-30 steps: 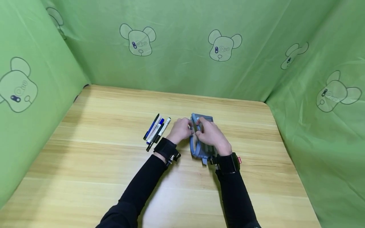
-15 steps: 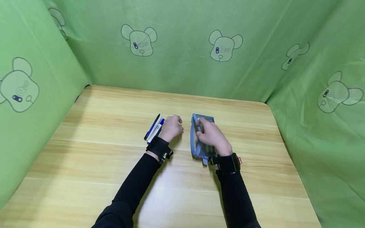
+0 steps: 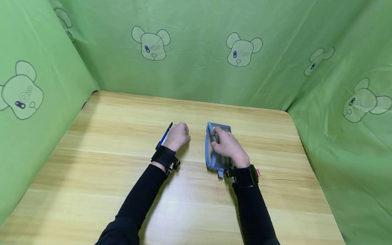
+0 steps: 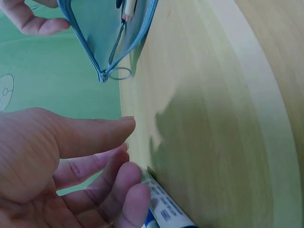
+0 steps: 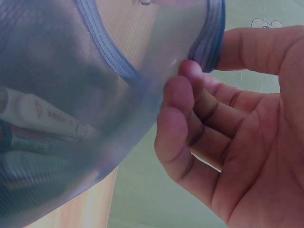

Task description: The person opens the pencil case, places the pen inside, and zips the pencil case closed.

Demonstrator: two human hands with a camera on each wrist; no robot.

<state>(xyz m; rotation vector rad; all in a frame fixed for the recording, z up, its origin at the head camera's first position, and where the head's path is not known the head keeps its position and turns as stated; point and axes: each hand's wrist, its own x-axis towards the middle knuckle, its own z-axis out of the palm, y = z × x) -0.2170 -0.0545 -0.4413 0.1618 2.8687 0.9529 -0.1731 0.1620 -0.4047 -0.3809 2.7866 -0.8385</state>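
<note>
A blue-grey mesh pencil case (image 3: pixel 209 151) lies on the table with its zipped side open. My right hand (image 3: pixel 228 144) pinches the case's blue zipper edge between thumb and fingertips, as the right wrist view shows. Through the mesh a white pen-like barrel (image 5: pixel 45 114) and darker ones are visible inside. To the left, my left hand (image 3: pixel 177 136) hovers over the loose pens, its thumb and fingers loosely bent and apart. A white-barrelled marker (image 4: pixel 166 206) lies just beyond those fingertips. A blue pen with a black end (image 3: pixel 163 136) shows past the hand, which hides the other pens.
The wooden table (image 3: pixel 190 211) extends around both hands. Green cloth (image 3: pixel 196 68) with bear-head prints stands along its back and both sides. A key-ring-like loop (image 4: pixel 120 73) hangs at the zipper's end in the left wrist view.
My left hand has moved left from the pencil case's opening to the loose pens, covering most of them. My right hand keeps its grip on the case, nearly still.
</note>
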